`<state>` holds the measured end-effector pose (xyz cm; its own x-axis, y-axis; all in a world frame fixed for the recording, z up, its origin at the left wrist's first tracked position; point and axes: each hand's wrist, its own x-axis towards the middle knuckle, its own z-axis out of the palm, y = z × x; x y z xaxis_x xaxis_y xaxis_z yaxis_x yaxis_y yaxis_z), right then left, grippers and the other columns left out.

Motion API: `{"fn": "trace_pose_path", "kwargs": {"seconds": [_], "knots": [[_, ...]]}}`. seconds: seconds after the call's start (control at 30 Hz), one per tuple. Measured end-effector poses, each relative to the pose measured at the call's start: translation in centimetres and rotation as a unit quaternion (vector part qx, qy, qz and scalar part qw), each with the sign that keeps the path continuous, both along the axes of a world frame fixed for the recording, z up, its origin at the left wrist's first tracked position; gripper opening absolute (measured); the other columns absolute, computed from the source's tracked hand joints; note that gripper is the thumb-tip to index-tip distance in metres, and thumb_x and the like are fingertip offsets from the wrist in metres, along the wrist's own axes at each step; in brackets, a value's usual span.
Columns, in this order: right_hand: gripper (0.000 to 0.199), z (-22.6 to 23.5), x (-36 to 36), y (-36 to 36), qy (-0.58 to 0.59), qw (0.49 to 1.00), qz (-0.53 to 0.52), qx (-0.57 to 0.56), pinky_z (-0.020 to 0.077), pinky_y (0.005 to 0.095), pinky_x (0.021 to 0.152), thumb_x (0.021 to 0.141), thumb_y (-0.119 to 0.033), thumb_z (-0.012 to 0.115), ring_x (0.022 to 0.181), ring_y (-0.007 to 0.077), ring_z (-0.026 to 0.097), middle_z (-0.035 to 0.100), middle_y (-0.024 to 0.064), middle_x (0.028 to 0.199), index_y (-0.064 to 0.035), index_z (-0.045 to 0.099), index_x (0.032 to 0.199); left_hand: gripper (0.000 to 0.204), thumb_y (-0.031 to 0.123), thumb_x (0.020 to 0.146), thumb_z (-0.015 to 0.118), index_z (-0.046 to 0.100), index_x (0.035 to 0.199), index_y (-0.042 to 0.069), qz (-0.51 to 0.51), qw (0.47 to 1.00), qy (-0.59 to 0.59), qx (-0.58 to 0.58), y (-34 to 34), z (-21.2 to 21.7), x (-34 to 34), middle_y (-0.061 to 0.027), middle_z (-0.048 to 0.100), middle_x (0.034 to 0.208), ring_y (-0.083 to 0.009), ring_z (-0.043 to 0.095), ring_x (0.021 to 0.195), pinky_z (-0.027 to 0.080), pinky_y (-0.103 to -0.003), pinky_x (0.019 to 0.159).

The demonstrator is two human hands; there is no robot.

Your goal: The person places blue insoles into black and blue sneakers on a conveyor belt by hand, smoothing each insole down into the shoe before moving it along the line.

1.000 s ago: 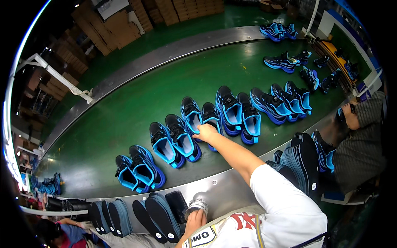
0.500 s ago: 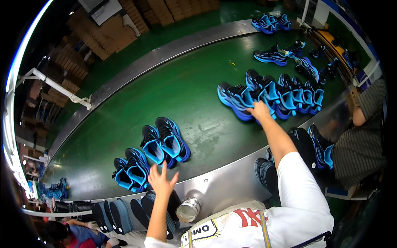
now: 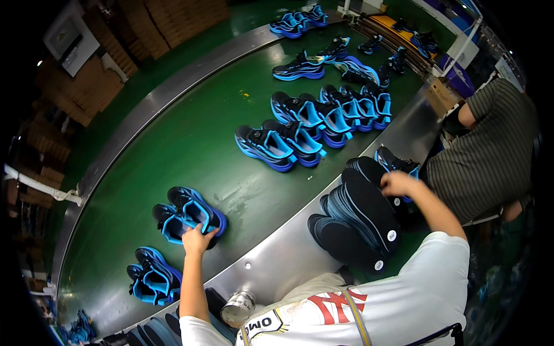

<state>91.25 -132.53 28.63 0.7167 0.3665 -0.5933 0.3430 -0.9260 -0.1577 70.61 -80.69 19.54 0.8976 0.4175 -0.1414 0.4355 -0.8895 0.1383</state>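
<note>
My left hand [image 3: 197,240] grips the heel opening of a black and blue sneaker [image 3: 200,206], the right one of a pair on the green belt. Its mate [image 3: 169,224] sits against it on the left. Over a pile of black insoles [image 3: 369,202] on the metal edge is my right hand [image 3: 399,184], its fingers curled in. Whether those fingers hold an insole is hidden. Just beyond that hand stands another black and blue sneaker [image 3: 396,163]. Up the belt, a pair of sneakers [image 3: 264,148] stands slightly apart from a row of similar shoes [image 3: 349,109].
Another sneaker pair [image 3: 154,277] stands at the lower left of the belt. A round tin [image 3: 238,307] sits on the metal edge before me. More insoles [image 3: 151,333] lie at lower left. Close on the right is a person in a striped shirt [image 3: 485,155].
My right hand has left the sneakers on the belt and moved to the insole pile. My left hand has gone from open to gripping a sneaker's heel. The view has turned right.
</note>
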Motion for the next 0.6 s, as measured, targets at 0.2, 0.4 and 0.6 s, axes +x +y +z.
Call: {"fn": "trace_pose_path", "kwargs": {"seconds": [0.2, 0.4, 0.6], "knots": [[0.041, -9.5, -7.0, -3.9, -0.135, 0.987, 0.062, -0.06, 0.0425, 0.0336, 0.073, 0.074, -0.015, 0.047, 0.083, 0.0278, 0.05, 0.048, 0.0156, 0.091, 0.0007, 0.042, 0.111, 0.061, 0.052, 0.057, 0.065, 0.055, 0.095, 0.005, -0.027, 0.993, -0.023, -0.117, -8.1, 0.1, 6.7, -0.0236, 0.055, 0.081, -0.0367, 0.056, 0.071, 0.045, -0.04, 0.066], [0.021, -10.4, -7.0, -4.6, -0.215, 0.974, -0.031, 0.066, 0.04, 0.0333, 0.072, 0.069, -0.012, 0.053, 0.083, 0.0275, 0.047, 0.046, 0.0134, 0.087, -0.0037, 0.048, 0.087, 0.041, 0.028, 0.068, 0.062, 0.053, 0.1, 0.006, -0.107, 0.965, -0.224, -0.086, -9.2, 1.9, 7.0, -0.0136, 0.055, 0.086, -0.0286, 0.054, 0.076, 0.04, -0.035, 0.065], [0.035, 4.0, -3.0, -4.3, -0.183, 0.932, -0.194, 0.247, 0.0386, 0.0289, 0.07, 0.063, -0.02, 0.07, 0.082, 0.0202, 0.047, 0.048, 0.0106, 0.085, -0.0025, 0.046, 0.082, 0.063, 0.027, 0.067, 0.063, 0.035, 0.121, 0.01, -0.021, 0.944, -0.326, 0.05, -7.0, 2.0, 5.5, -0.0144, 0.037, 0.116, -0.03, 0.039, 0.105, 0.033, -0.04, 0.081]]}}
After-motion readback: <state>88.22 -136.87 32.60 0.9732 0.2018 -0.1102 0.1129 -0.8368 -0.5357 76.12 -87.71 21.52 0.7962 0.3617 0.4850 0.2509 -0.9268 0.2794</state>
